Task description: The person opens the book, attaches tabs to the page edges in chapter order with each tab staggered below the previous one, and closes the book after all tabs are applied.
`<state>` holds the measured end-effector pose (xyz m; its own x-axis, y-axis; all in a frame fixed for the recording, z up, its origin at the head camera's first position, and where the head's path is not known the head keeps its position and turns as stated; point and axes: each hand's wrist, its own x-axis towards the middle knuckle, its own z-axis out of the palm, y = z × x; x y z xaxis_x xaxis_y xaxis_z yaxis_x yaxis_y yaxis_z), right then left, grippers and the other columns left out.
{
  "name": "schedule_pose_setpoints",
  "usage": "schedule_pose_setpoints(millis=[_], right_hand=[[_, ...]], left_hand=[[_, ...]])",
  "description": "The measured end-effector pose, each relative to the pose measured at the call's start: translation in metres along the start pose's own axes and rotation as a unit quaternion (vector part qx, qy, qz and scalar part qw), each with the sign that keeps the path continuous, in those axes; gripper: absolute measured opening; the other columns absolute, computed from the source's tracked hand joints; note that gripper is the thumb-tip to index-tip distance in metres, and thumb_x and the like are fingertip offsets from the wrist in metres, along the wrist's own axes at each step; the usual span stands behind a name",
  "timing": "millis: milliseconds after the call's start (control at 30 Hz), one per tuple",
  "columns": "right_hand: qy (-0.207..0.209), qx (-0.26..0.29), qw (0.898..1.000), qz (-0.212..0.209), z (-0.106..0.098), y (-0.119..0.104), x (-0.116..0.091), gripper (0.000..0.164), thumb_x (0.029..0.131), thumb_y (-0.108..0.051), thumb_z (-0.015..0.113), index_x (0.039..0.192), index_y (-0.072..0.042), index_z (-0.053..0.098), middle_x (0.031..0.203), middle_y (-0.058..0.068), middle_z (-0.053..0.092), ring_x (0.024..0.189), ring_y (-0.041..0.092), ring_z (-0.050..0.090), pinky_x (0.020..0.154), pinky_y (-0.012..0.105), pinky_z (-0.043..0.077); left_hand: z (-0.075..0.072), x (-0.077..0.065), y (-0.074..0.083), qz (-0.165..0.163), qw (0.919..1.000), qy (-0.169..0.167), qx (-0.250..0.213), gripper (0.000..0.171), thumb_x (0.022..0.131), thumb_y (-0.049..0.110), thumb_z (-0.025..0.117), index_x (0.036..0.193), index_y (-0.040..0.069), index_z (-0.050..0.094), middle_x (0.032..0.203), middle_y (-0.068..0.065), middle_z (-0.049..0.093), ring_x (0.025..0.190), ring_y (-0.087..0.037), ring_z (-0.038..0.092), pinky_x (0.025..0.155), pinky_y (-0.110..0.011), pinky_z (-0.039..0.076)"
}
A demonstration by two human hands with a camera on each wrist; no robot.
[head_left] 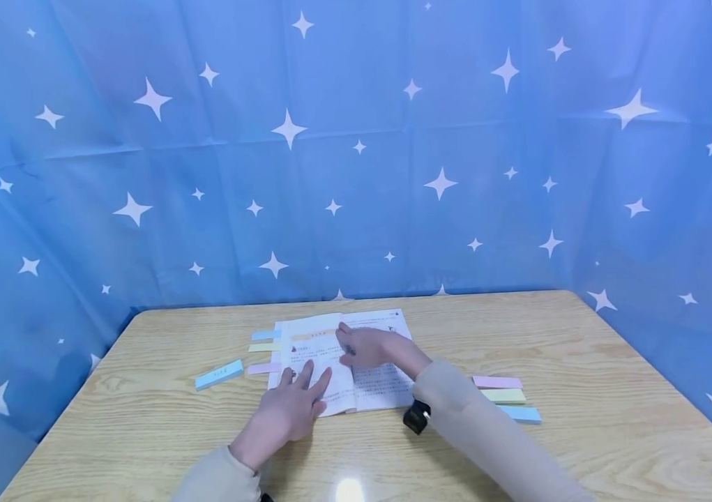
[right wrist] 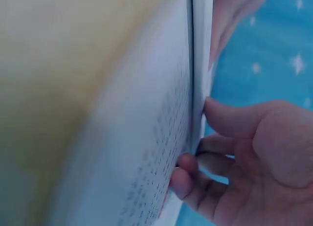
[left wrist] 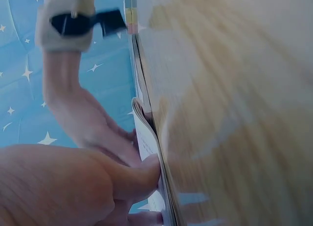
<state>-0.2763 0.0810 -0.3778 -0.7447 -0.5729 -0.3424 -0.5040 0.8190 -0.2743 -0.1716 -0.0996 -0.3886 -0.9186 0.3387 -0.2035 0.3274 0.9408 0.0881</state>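
Observation:
An open book (head_left: 381, 390) with printed pages lies on the wooden table. My left hand (head_left: 293, 404) rests on the lower left page with its fingers spread; in the left wrist view the thumb (left wrist: 146, 172) lies along the page near the lower edge. Over the centre fold, my right hand (head_left: 365, 346) reaches across the upper part of the book. Seen from the right wrist, its thumb (right wrist: 217, 116) touches the left-hand pages by the fold, while bent fingertips (right wrist: 181, 182) meet the right page. Both hands stay on the paper.
Blue, yellow and pink paper strips (head_left: 264, 346) stick out at the book's left edge. A blue strip (head_left: 219, 375) with writing lies farther left. More pink, yellow and blue strips (head_left: 505, 396) lie to the right, partly behind the right sleeve. A blue starry curtain (head_left: 356, 174) hangs behind the table.

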Motion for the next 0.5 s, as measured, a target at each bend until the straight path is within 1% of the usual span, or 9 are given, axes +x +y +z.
schedule_pose_setpoints(millis=[67, 100, 133, 200, 267, 300, 367, 400, 500], right_hand=[[0.007, -0.010, 1.000, -0.021, 0.007, -0.006, -0.017, 0.062, 0.107, -0.028, 0.051, 0.158, -0.001, 0.028, 0.166, 0.016, 0.017, 0.116, 0.025, 0.062, 0.110, 0.035, 0.040], [0.011, -0.010, 0.999, -0.031, 0.012, -0.009, -0.027, 0.062, 0.106, -0.027, 0.054, 0.157, -0.001, 0.030, 0.165, 0.017, 0.018, 0.101, 0.022, 0.067, 0.103, 0.033, 0.047], [0.015, -0.010, 0.999, -0.040, 0.017, -0.013, -0.038, 0.063, 0.105, -0.027, 0.056, 0.156, 0.000, 0.032, 0.165, 0.017, 0.020, 0.086, 0.018, 0.067, 0.094, 0.029, 0.051], [0.019, -0.003, 0.998, -0.060, 0.027, -0.019, -0.059, 0.064, 0.103, -0.026, 0.060, 0.155, 0.000, 0.034, 0.164, 0.017, 0.023, 0.059, 0.011, 0.056, 0.073, 0.022, 0.053], [0.021, 0.001, 0.997, -0.079, 0.035, -0.025, -0.078, 0.065, 0.101, -0.026, 0.063, 0.155, -0.001, 0.036, 0.162, 0.017, 0.026, 0.048, 0.007, 0.045, 0.056, 0.018, 0.046], [0.022, -0.001, 0.996, -0.084, 0.038, -0.027, -0.086, 0.066, 0.101, -0.027, 0.063, 0.155, -0.002, 0.036, 0.160, 0.017, 0.033, 0.044, 0.005, 0.040, 0.053, 0.018, 0.044], [0.020, 0.002, 0.995, -0.093, 0.042, -0.031, -0.098, 0.066, 0.100, -0.028, 0.064, 0.155, -0.003, 0.037, 0.159, 0.015, 0.035, 0.041, 0.004, 0.033, 0.052, 0.016, 0.041], [0.019, 0.001, 0.995, -0.096, 0.044, -0.032, -0.102, 0.066, 0.100, -0.029, 0.063, 0.155, -0.004, 0.038, 0.159, 0.015, 0.036, 0.040, 0.005, 0.030, 0.054, 0.016, 0.041], [0.024, 0.007, 0.994, -0.106, 0.047, -0.032, -0.107, 0.062, 0.101, -0.029, 0.061, 0.154, -0.005, 0.041, 0.157, 0.014, 0.039, 0.040, 0.006, 0.024, 0.057, 0.017, 0.041]], left_hand=[[0.001, 0.000, 0.002, -0.002, 1.0000, -0.003, 0.003, 0.053, 0.106, 0.033, 0.050, 0.157, 0.021, 0.040, 0.161, -0.014, 0.032, 0.142, -0.044, 0.034, 0.091, -0.057, 0.053], [0.002, -0.001, 0.003, -0.003, 1.0000, -0.004, 0.001, 0.053, 0.106, 0.033, 0.050, 0.157, 0.021, 0.040, 0.161, -0.014, 0.032, 0.142, -0.044, 0.034, 0.091, -0.057, 0.052], [0.002, -0.001, 0.004, -0.004, 1.0000, -0.005, 0.001, 0.053, 0.106, 0.033, 0.050, 0.157, 0.021, 0.040, 0.161, -0.014, 0.032, 0.142, -0.045, 0.033, 0.092, -0.058, 0.052], [0.002, -0.002, 0.006, -0.005, 1.0000, -0.006, 0.002, 0.053, 0.106, 0.032, 0.050, 0.156, 0.021, 0.040, 0.161, -0.014, 0.032, 0.142, -0.045, 0.033, 0.093, -0.057, 0.052], [0.002, -0.002, 0.008, -0.005, 1.0000, -0.007, 0.001, 0.053, 0.105, 0.032, 0.051, 0.156, 0.021, 0.040, 0.162, -0.013, 0.032, 0.142, -0.045, 0.033, 0.093, -0.058, 0.051], [0.002, -0.002, 0.008, -0.005, 1.0000, -0.006, 0.001, 0.053, 0.105, 0.031, 0.052, 0.156, 0.021, 0.041, 0.162, -0.013, 0.032, 0.142, -0.045, 0.033, 0.094, -0.058, 0.051], [0.001, -0.002, 0.009, -0.005, 0.9999, -0.009, 0.002, 0.053, 0.105, 0.031, 0.051, 0.156, 0.022, 0.040, 0.162, -0.012, 0.032, 0.142, -0.044, 0.033, 0.093, -0.057, 0.052], [0.001, -0.001, 0.008, -0.002, 0.9999, -0.011, -0.007, 0.053, 0.105, 0.031, 0.052, 0.156, 0.022, 0.040, 0.162, -0.013, 0.032, 0.143, -0.045, 0.032, 0.093, -0.059, 0.051], [-0.003, 0.001, -0.003, 0.027, 0.9984, -0.010, -0.048, 0.053, 0.105, 0.029, 0.054, 0.155, 0.020, 0.042, 0.161, -0.015, 0.033, 0.142, -0.048, 0.033, 0.099, -0.064, 0.045]])
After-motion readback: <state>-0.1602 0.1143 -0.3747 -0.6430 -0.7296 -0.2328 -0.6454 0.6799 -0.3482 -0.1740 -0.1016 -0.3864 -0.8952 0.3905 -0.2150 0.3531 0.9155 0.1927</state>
